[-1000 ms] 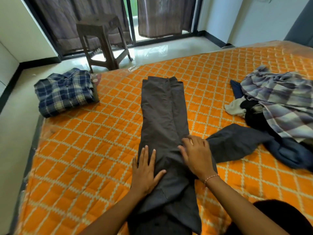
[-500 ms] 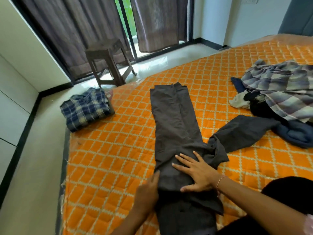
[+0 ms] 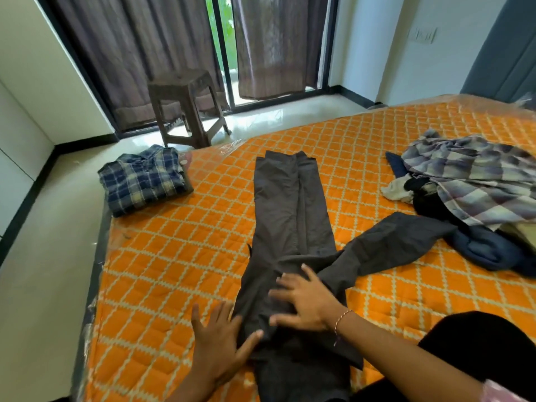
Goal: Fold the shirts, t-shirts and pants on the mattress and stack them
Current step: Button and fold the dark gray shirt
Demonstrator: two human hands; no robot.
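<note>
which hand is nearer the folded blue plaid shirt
Left. The left hand lies at the grey pants' left edge, on the same side as the plaid shirt; the right hand presses on the pants, farther right.

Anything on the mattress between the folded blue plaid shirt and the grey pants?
No: head view shows only bare mattress between the plaid shirt and the pants.

grey pants (image 3: 290,216) flat on mattress (image 3: 179,256) | left hand (image 3: 217,340) at edge | right hand (image 3: 304,303) pressing, fingers spread

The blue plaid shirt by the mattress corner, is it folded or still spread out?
Folded: the blue plaid shirt lies as a compact rectangle.
</note>
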